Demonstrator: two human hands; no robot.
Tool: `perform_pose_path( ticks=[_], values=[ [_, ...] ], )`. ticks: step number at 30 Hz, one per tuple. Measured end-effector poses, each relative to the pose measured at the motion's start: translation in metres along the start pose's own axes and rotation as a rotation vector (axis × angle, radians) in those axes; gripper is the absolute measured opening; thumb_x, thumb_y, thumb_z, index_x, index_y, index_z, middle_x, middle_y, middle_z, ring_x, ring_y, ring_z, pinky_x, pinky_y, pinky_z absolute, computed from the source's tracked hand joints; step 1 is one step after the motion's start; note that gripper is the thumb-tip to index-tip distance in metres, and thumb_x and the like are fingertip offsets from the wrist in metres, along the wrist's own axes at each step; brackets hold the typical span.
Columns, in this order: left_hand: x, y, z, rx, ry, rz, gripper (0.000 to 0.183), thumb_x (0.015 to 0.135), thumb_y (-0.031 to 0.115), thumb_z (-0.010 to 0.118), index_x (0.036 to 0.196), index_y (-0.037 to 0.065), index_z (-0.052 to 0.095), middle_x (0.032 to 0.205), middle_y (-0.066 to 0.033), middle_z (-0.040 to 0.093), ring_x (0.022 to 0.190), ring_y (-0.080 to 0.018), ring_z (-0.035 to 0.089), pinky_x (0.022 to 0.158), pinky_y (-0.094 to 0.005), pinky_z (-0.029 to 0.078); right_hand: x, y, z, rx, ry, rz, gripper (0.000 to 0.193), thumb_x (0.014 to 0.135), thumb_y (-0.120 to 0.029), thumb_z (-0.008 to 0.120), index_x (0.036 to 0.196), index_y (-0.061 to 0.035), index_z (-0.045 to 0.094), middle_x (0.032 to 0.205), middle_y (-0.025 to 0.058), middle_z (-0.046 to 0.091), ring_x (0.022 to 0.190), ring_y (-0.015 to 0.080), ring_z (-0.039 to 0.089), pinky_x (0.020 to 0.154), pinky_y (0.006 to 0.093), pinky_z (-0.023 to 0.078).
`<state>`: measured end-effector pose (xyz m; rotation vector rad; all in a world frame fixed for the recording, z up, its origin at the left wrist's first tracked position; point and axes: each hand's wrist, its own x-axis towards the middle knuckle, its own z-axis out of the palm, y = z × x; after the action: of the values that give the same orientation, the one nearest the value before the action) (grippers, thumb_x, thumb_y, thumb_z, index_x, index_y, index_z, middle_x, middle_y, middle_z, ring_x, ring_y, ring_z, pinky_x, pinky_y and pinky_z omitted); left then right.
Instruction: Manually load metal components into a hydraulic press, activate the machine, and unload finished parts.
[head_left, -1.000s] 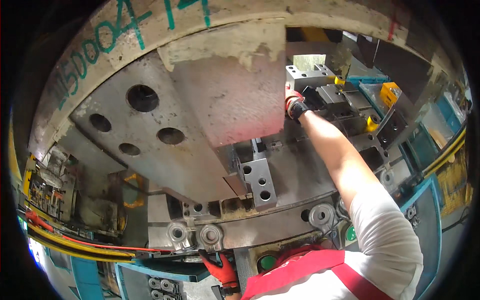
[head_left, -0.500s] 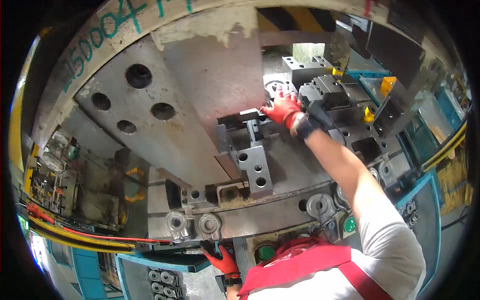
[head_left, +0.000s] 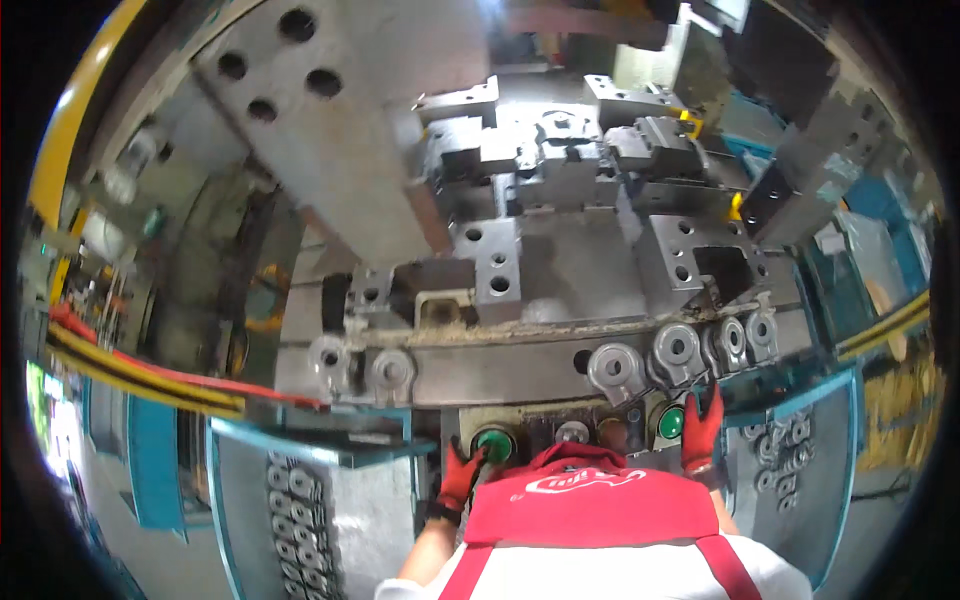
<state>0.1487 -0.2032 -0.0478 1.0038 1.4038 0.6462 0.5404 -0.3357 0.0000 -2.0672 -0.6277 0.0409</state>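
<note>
My left hand, in a red glove, is at the edge of the left green push button. Its fingers are apart and hold nothing; whether they press the button I cannot tell. At the right green push button is my right hand, also red-gloved, its fingers spread and pointing forward. Further ahead, a ring-shaped metal part rests in the steel die under bright light. Along the front ledge lie several eyelet-shaped metal forgings, two at the left and several at the right.
Blue-framed trays with rows of similar forgings stand to the left and right of me. A thick steel column rises left of the die, and another steel upright rises at right. A yellow-black bar runs at left.
My right hand has come back from the die to the right green button. My left hand has reached the left green button. The view has shifted, showing more of the die.
</note>
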Motion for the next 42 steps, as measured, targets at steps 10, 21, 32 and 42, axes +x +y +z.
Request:
perform_pose_path(
  ticks=[10, 21, 32, 42],
  values=[
    [0.006, -0.022, 0.019, 0.456, 0.188, 0.022, 0.093, 0.066, 0.036, 0.077, 0.134, -0.005, 0.028, 0.126, -0.0294, 0.045, 0.118, -0.0404, 0.045, 0.096, -0.0408, 0.039, -0.014, 0.206, 0.017, -0.003, -0.391, 0.53, 0.098, 0.069, -0.036, 0.076, 0.139, 0.0058, 0.021, 0.134, 0.0275, 0.039, 0.125, 0.036, 0.039, 0.101, 0.0394, 0.034],
    [0.007, -0.002, 0.02, 0.35, 0.121, -0.006, 0.091, 0.066, 0.031, 0.078, 0.135, -0.003, 0.029, 0.129, -0.0253, 0.045, 0.119, -0.0346, 0.045, 0.098, -0.038, 0.038, -0.02, 0.14, 0.013, -0.066, -0.355, 0.418, 0.096, 0.067, -0.029, 0.079, 0.139, 0.0031, 0.025, 0.137, 0.0239, 0.038, 0.127, 0.0322, 0.038, 0.103, 0.0371, 0.032],
    [0.022, -0.038, 0.014, 0.343, 0.163, -0.045, 0.096, 0.064, 0.033, 0.08, 0.135, -0.005, 0.028, 0.129, -0.0251, 0.045, 0.12, -0.0337, 0.045, 0.098, -0.0368, 0.038, -0.028, 0.15, 0.019, -0.056, -0.29, 0.382, 0.1, 0.065, -0.036, 0.08, 0.138, 0.0055, 0.025, 0.133, 0.0266, 0.038, 0.123, 0.035, 0.039, 0.102, 0.0395, 0.034],
    [0.017, -0.006, 0.006, 0.682, -0.001, -0.057, 0.097, 0.068, 0.051, 0.073, 0.132, -0.008, 0.03, 0.121, -0.0288, 0.051, 0.115, -0.0373, 0.05, 0.095, -0.0395, 0.041, -0.025, 0.152, 0.015, -0.017, -0.324, 0.421, 0.102, 0.065, -0.039, 0.08, 0.137, 0.0064, 0.024, 0.133, 0.028, 0.038, 0.123, 0.0357, 0.039, 0.101, 0.0394, 0.034]
  ],
)
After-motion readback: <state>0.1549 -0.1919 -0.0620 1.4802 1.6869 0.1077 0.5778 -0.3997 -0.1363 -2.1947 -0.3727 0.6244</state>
